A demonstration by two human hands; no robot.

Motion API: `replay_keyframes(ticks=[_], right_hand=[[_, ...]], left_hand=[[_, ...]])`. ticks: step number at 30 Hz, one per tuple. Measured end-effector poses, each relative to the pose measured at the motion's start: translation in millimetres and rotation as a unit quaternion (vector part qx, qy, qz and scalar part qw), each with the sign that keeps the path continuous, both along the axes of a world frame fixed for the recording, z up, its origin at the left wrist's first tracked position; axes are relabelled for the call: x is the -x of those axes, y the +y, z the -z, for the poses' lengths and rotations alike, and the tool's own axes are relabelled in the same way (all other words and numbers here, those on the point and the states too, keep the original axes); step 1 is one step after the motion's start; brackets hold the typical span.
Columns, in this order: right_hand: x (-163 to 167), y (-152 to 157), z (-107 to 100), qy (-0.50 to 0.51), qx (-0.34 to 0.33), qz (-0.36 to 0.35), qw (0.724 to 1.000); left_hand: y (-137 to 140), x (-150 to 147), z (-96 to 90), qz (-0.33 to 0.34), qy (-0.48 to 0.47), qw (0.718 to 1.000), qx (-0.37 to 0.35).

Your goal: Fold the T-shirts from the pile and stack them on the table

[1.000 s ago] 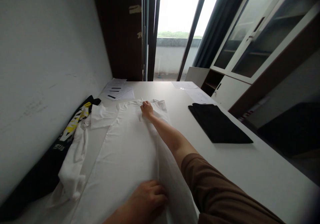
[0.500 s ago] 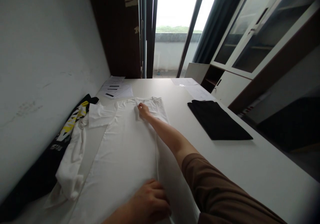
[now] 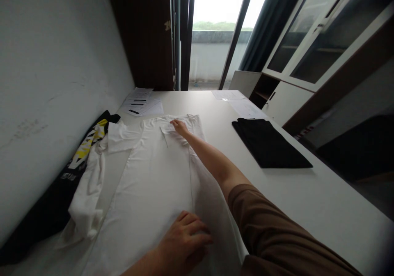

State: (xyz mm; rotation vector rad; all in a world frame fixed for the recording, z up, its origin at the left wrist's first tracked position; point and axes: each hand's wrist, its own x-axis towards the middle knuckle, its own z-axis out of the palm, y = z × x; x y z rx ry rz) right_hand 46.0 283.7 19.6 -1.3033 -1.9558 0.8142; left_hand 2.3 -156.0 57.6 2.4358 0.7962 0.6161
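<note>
A white T-shirt (image 3: 147, 185) lies spread lengthwise on the white table, its collar end away from me and its right side folded inward. My right hand (image 3: 179, 127) reaches to the far end and pinches the shirt's sleeve, which lies across the upper part of the body. Close to me, my left hand (image 3: 186, 239) rests over the near part of the shirt by the folded edge, its fingers loosely bent and apart. The fingertips and underside of the left hand are partly hidden.
A folded black garment (image 3: 271, 144) lies on the table (image 3: 326, 210) to the right. Along the left wall are a crumpled white garment (image 3: 88, 202) and a black one with yellow print (image 3: 83, 157). Papers (image 3: 143, 103) lie at the back, before a window. Cabinets (image 3: 295, 99) stand right.
My right hand has drawn the sleeve slightly toward the collar, and it now lies flatter across the shirt. My left hand has lifted slightly and its fingers have spread. The view has tilted down a little.
</note>
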Motion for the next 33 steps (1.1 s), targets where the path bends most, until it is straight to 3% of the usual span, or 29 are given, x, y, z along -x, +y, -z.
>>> replay_keyframes(ticks=[5,9,16,22,24,27,30,33], right_hand=[[-62,18,5,-0.139,-0.053,0.090,0.985],[-101,33,25,-0.256,-0.068,0.024,0.964],[-114,79,51,-0.307,-0.051,0.019,0.950],[-117,88,38,-0.319,-0.031,0.031,0.947],[-115,82,27,-0.327,-0.025,0.027,0.944],[-112,54,15,-0.331,-0.058,-0.022,0.942],[-113,0,16,-0.308,-0.093,-0.072,0.944],[-118,-66,25,-0.305,-0.104,-0.091,0.942]], left_hand=[[1,5,-2.6,-0.022,0.107,0.994,0.007],[1,5,21.3,-0.003,0.157,0.986,-0.050],[7,0,54.5,-0.053,0.178,0.960,-0.211],[14,-5,60.3,-0.079,0.169,0.944,-0.272],[14,-5,54.7,-0.069,0.174,0.950,-0.250],[11,-5,32.6,-0.036,0.194,0.973,-0.123],[8,-5,7.5,-0.034,0.215,0.976,-0.003],[4,-8,-2.4,-0.039,0.214,0.976,0.026]])
